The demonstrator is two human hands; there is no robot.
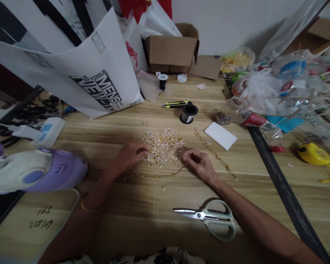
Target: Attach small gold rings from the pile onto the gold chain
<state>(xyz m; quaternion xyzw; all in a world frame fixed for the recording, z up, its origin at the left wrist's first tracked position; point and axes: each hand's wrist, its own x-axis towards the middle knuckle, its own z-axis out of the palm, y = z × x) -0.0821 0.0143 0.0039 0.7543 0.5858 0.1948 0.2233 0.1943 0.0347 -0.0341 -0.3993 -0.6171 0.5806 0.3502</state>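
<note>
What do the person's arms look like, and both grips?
A thin gold-coloured bangle circles the left forearm; the right forearm shows none. No sleeves cover either of them. The left grip and right grip are both ungloved.

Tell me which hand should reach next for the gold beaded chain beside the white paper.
Probably the right hand, close to the gold beaded chain; the left hand is beyond the glittery gold and clear pile.

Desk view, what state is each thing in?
Cardboard box: flaps open
Jar: uncapped
Scissors: lying flat, blades nearly or fully closed
Power strip: plug inserted
Gold-and-clear pieces: loosely heaped
Near chain: laid in a curve
Chain beside white card: stretched out
Utility knife: blade unclear
Purple appliance: power unclear
</note>
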